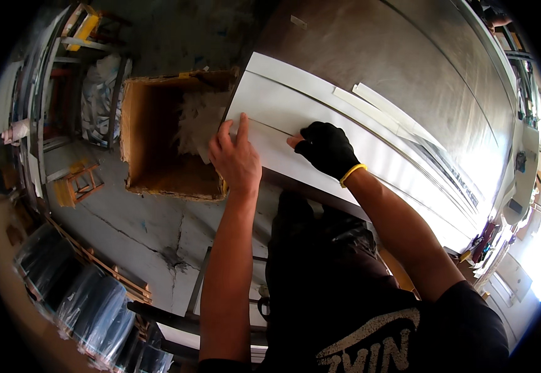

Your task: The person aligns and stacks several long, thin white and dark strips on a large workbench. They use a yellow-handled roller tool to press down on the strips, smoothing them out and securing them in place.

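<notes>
Long white sheet strips lie stacked along the near edge of a big metal table. My bare left hand presses flat on the near left end of the strips, fingers spread a little. My right hand wears a black fingerless glove with a yellow cuff and rests on the same strip just to the right, fingertips pinching at its surface near a thin seam. Two narrower white strips lie loose further back on the table.
An open cardboard box holding white scraps stands on the concrete floor left of the table end. Small wooden stools and shelving sit further left. Wrapped dark panels lean at lower left.
</notes>
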The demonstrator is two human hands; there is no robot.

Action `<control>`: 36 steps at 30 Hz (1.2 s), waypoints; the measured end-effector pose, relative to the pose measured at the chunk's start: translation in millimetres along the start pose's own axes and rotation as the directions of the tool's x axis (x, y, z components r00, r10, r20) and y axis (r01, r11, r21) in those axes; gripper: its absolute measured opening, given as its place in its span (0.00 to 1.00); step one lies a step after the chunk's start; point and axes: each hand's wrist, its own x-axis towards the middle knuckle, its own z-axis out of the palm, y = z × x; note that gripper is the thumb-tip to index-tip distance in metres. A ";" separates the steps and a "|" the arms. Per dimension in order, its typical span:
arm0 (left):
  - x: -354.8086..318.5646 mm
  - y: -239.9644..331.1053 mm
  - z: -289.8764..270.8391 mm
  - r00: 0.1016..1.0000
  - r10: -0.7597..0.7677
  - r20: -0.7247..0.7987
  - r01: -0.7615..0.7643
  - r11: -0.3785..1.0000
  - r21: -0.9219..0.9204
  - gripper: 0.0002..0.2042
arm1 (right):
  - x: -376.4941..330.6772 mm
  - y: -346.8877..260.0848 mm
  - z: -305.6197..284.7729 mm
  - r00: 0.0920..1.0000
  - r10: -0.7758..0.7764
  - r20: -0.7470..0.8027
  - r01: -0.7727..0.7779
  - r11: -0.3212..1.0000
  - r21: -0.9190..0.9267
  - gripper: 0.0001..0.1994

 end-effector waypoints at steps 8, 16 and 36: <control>-2.2 -3.1 8.8 0.999 0.008 -0.033 -0.008 1.000 -0.001 0.29 | -72.7 80.4 -18.0 0.993 -0.078 -0.084 0.074 0.996 -0.052 0.18; -0.7 1.1 6.8 0.996 0.050 -0.076 -0.049 0.999 0.012 0.29 | -150.9 150.5 -36.7 0.953 0.004 -0.304 -0.031 0.996 -0.084 0.17; -3.5 -6.4 12.5 0.992 0.109 -0.057 -0.108 0.994 0.015 0.29 | -146.4 152.3 -43.2 0.944 0.156 -0.292 -0.187 0.979 -0.081 0.19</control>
